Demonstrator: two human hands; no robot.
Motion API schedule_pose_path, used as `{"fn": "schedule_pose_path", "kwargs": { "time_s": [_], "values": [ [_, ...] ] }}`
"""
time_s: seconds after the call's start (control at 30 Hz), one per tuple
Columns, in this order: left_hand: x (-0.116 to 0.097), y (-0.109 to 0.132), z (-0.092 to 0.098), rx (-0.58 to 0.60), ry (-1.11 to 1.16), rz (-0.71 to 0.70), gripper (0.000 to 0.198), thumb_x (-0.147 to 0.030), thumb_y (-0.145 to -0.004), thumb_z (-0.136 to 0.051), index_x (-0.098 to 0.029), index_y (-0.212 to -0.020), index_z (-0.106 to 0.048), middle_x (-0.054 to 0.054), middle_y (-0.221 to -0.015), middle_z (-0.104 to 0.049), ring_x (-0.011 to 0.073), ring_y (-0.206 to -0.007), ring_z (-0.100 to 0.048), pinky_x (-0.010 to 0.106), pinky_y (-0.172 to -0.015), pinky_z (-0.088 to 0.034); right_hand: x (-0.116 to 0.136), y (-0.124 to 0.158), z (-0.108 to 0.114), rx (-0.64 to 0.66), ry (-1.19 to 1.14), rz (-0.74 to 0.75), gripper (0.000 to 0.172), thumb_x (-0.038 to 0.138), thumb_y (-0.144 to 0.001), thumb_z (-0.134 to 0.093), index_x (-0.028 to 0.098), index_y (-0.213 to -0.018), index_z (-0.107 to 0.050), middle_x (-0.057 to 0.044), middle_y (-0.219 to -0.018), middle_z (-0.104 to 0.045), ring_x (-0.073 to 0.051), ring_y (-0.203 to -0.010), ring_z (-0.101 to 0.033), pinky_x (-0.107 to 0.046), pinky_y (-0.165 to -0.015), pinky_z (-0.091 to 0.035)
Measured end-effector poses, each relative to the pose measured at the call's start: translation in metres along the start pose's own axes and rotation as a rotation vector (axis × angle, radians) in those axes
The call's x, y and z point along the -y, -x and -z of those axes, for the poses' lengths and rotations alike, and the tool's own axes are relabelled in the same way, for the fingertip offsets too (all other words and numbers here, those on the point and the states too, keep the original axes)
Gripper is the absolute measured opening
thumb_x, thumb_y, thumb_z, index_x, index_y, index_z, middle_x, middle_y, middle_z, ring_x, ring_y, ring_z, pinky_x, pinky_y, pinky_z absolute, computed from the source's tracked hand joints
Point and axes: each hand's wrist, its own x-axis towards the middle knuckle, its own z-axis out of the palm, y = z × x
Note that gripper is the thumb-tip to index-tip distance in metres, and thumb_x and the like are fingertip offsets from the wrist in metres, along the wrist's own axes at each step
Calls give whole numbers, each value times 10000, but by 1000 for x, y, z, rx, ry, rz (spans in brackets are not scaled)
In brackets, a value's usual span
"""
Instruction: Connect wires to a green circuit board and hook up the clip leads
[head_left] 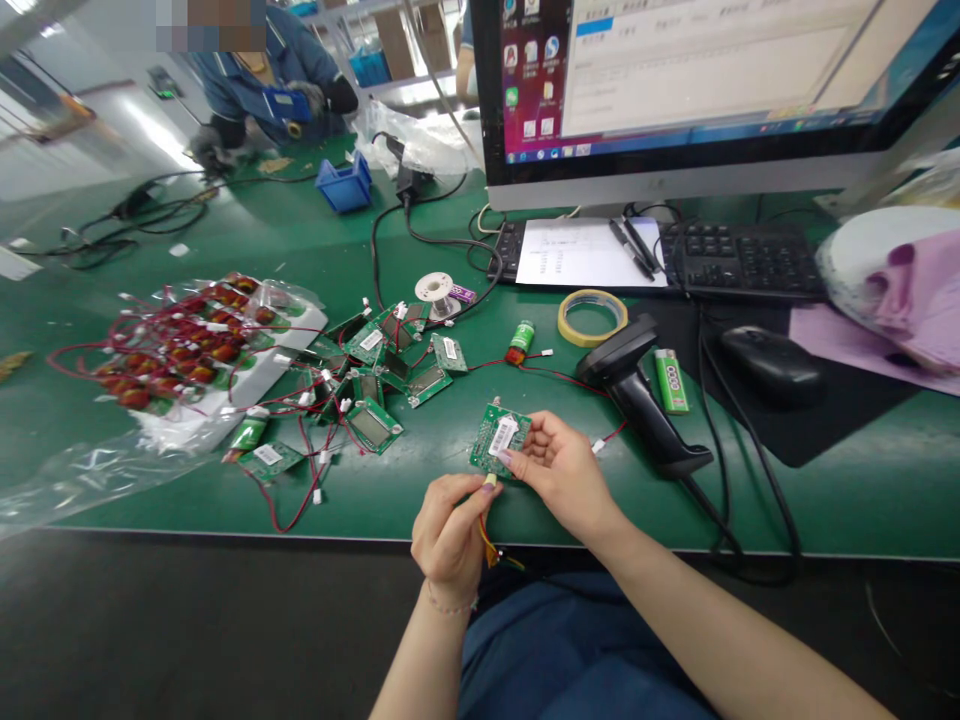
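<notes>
Head view: looks down over a green work mat (465, 480) at the near table edge.
Left hand (448, 535): nearest to the camera, fingers pinched together on a small white connector (490, 481); thin wires (487, 545) run down from it behind the hand.
Right hand (559, 470): just beyond the left, thumb and fingers clamped on the edge of a green circuit board (498, 438).
Circuit board: held tilted just above the mat, a white barcode label facing up; the connector sits at its lower edge.
Barcode scanner (637, 395): black, lying on the mat just right of the right hand, its cable trailing to the table edge.
Green battery (670, 380): lies beside the scanner head.
Loose boards (375, 385): a pile of similar green boards with red wires, left of the hands.
Plastic bag (187, 350): farther left, holding red-wired parts on a white tray.
Tape roll (592, 317): yellow, flat on the mat beyond the scanner.
Solder spool (435, 293): white, behind the loose boards.
Mouse (772, 365): black, on a dark pad to the right.
Keyboard (742, 262): black, under the monitor, with a printed sheet (581, 253) and pens laid on its left part.
Monitor (705, 90): lit, showing a window and desktop icons.
Blue bin (344, 185): far left of the monitor.
Co-worker (262, 75): a person in a blue jacket at the far end, hands on a blue object.
</notes>
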Motion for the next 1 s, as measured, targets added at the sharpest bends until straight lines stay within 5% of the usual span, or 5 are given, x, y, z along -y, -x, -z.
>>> {"fn": "schedule_pose_path", "kwargs": {
  "time_s": [0.63,1.0],
  "values": [
    [-3,-4,1,55,-22,33,321,38,-641,-660,-173,-883,-642,26,-831,-642,137,-746,-609,274,-607,-524,3,-2,3,-4,110,49,218,266,-670,-635,184,-817,-496,14,-681,-563,-113,-614,-539,-235,-558,-432],
    [1,-6,-3,230,-107,35,190,-44,-732,-606,-178,-865,-625,31,-803,-646,118,-739,-609,246,-639,-527,-1,-9,11,13,184,33,171,191,-660,-621,198,-783,-502,42,-645,-561,-102,-585,-537,-227,-549,-428]
  ]
}}
